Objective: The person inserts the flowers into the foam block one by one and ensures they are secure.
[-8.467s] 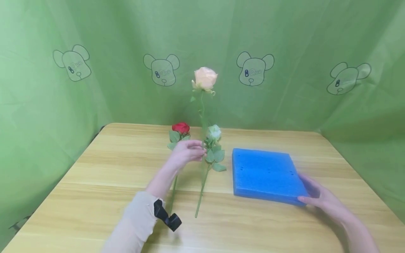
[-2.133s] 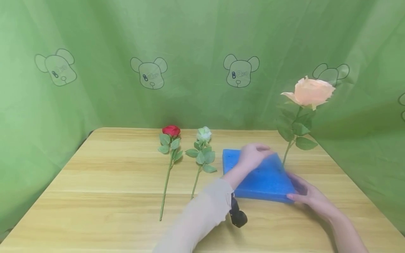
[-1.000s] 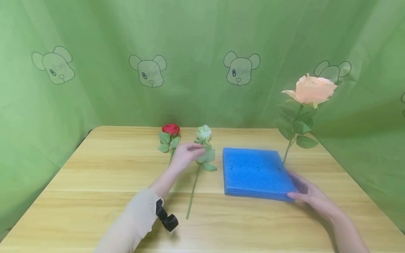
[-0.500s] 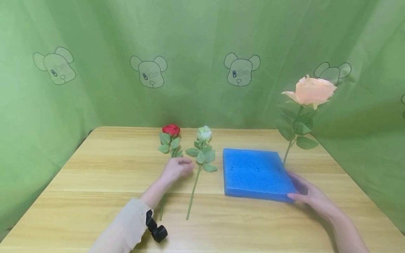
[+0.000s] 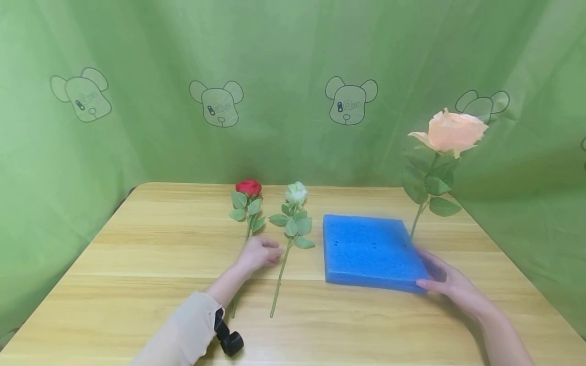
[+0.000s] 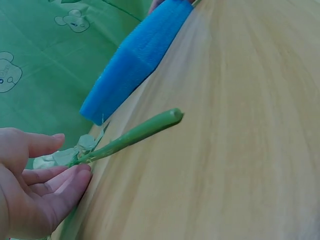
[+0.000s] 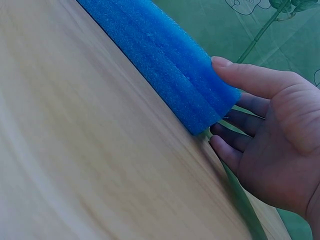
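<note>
Three artificial roses are in the head view. The white-green rose (image 5: 296,193) and the red rose (image 5: 248,188) lie on the table. The peach rose (image 5: 455,131) stands upright at the right edge of the blue foam block (image 5: 366,249). My left hand (image 5: 260,253) is low between the lying stems, its fingertips right at the white rose's stem (image 5: 280,279). In the left wrist view the thumb stands apart from the fingers, with that stem (image 6: 135,135) beside the fingertips. My right hand (image 5: 450,284) grips the block's near right corner, thumb in front, fingers along the side.
The wooden table (image 5: 137,244) carries everything. Small holes dot the block's top. A green curtain (image 5: 284,147) with bear-head drawings hangs behind and at both sides. A black wrist camera (image 5: 229,338) sits on my left sleeve.
The peach rose, first in my left hand, now stands at the block's right edge. My left hand has come back leftward, then down along the white rose's stem. The right hand stays at the block.
</note>
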Tool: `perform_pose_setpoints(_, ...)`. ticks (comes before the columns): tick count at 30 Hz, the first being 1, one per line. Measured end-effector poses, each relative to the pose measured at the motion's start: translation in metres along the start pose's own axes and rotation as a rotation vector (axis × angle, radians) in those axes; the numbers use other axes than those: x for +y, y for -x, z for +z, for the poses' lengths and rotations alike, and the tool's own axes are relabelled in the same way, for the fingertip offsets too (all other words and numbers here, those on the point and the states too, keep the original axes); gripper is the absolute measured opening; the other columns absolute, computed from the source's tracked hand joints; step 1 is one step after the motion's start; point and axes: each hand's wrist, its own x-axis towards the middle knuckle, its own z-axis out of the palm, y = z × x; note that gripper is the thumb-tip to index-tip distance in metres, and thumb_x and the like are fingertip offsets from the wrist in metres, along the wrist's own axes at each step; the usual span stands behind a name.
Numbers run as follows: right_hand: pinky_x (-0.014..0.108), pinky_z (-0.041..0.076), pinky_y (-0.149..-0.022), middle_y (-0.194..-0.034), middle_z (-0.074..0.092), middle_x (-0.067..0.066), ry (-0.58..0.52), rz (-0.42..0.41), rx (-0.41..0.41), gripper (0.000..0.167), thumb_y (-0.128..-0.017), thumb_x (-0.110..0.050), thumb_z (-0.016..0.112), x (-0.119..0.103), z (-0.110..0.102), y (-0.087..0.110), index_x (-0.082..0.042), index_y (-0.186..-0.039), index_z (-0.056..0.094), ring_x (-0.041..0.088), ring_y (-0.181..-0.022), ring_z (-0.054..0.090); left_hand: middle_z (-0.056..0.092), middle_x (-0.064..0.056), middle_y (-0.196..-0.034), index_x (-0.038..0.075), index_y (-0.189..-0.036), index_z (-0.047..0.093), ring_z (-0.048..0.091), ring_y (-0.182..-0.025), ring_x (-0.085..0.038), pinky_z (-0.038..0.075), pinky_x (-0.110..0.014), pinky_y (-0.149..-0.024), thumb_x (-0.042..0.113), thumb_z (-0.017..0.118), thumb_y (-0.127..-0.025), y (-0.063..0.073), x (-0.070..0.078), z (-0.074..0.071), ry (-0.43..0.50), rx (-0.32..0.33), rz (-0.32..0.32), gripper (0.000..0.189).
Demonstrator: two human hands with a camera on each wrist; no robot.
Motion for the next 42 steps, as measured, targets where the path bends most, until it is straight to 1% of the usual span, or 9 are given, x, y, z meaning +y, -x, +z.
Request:
perform_pose_setpoints(2,0.068,0.004,-0.100,-0.149,0.010,0.028,-0.003,0.007,-0.002,0.072,-0.089,-0.009,0.059,0.000,0.001,0.000,0.001,-0.146,0.014,0.024,-0.139,0.008,0.066,-0.022,-0.084,-0.015,-0.106,0.060,0.066,-0.068,-0.025,0.057,-0.032,-0.062,0.003,0.067,-0.081,0.000,-0.001,0.002,-0.037,0.006,-0.003,0.032)
perform_pose_setpoints(5,0.071,0.004,-0.097,-0.149,0.009,0.029,-0.011,0.000,-0.008,0.073,-0.089,-0.008,0.059,-0.001,0.001,-0.001,0.002,-0.145,0.014,0.050,-0.130,0.004,0.067,-0.014,-0.077,-0.011,-0.097,0.064,0.063,-0.062,-0.017,0.056,-0.029,-0.059,0.005,0.069,-0.078,-0.002,-0.002,0.005,-0.097,0.017,-0.019,0.025)
perform_pose_setpoints(13,0.072,0.004,-0.097,-0.149,0.009,0.029,-0.019,0.001,-0.005,0.073,-0.088,-0.007,0.060,-0.002,0.001,-0.001,0.001,-0.145,0.015,0.051,-0.130,0.003,0.061,-0.003,-0.059,0.002,-0.075,0.067,0.055,-0.051,-0.011,0.049,-0.024,-0.049,0.012,0.076,-0.072,-0.005,0.001,0.011,-0.353,0.026,-0.011,0.015)
perform_pose_setpoints(20,0.071,0.003,-0.098,-0.149,0.010,0.027,-0.020,-0.001,-0.002,0.073,-0.088,-0.008,0.060,-0.003,0.002,-0.002,-0.001,-0.146,0.015,0.049,-0.131,0.003,0.047,0.002,-0.049,0.009,-0.056,0.053,0.041,-0.045,-0.010,0.035,-0.020,-0.041,0.008,0.073,-0.071,-0.004,0.009,0.018,-0.480,0.007,-0.003,0.025)
perform_pose_setpoints(23,0.070,0.002,-0.098,-0.149,0.009,0.027,-0.026,0.003,-0.004,0.073,-0.089,-0.009,0.060,-0.003,0.002,-0.002,0.000,-0.146,0.015,0.048,-0.131,0.003,0.043,0.002,-0.046,0.010,-0.052,0.048,0.038,-0.042,-0.010,0.034,-0.019,-0.038,0.003,0.070,-0.070,-0.002,0.012,0.019,-0.469,0.007,-0.024,0.029)
perform_pose_setpoints(26,0.069,0.002,-0.099,-0.149,0.009,0.027,-0.030,0.006,-0.008,0.073,-0.089,-0.008,0.059,-0.003,0.002,-0.001,0.000,-0.146,0.014,0.047,-0.132,0.003,0.045,0.001,-0.046,0.010,-0.051,0.048,0.042,-0.041,-0.011,0.039,-0.020,-0.040,0.000,0.067,-0.070,-0.002,0.014,0.018,-0.435,0.009,-0.056,0.028)
perform_pose_setpoints(33,0.071,0.003,-0.098,-0.149,0.008,0.028,-0.021,0.009,-0.013,0.073,-0.089,-0.008,0.059,-0.002,0.001,-0.001,0.001,-0.146,0.014,0.050,-0.130,0.003,0.053,-0.003,-0.052,0.002,-0.063,0.059,0.049,-0.043,-0.011,0.048,-0.023,-0.044,0.002,0.069,-0.071,-0.006,0.014,0.012,-0.361,-0.006,-0.098,0.013)
perform_pose_setpoints(38,0.071,0.004,-0.097,-0.149,0.008,0.028,-0.020,0.014,-0.011,0.073,-0.089,-0.008,0.059,-0.002,0.001,-0.001,0.001,-0.146,0.014,0.050,-0.130,0.003,0.056,-0.005,-0.057,-0.002,-0.074,0.063,0.052,-0.045,-0.012,0.051,-0.023,-0.045,0.002,0.070,-0.072,-0.008,0.014,0.009,-0.239,-0.060,-0.152,0.008)
perform_pose_setpoints(42,0.072,0.003,-0.097,-0.149,0.008,0.028,-0.023,0.017,-0.010,0.073,-0.089,-0.008,0.059,-0.002,0.001,-0.001,0.000,-0.146,0.014,0.051,-0.130,0.003,0.058,-0.007,-0.063,-0.005,-0.084,0.065,0.053,-0.048,-0.012,0.052,-0.022,-0.047,-0.001,0.069,-0.073,-0.009,0.013,0.005,-0.149,-0.133,-0.194,0.012)
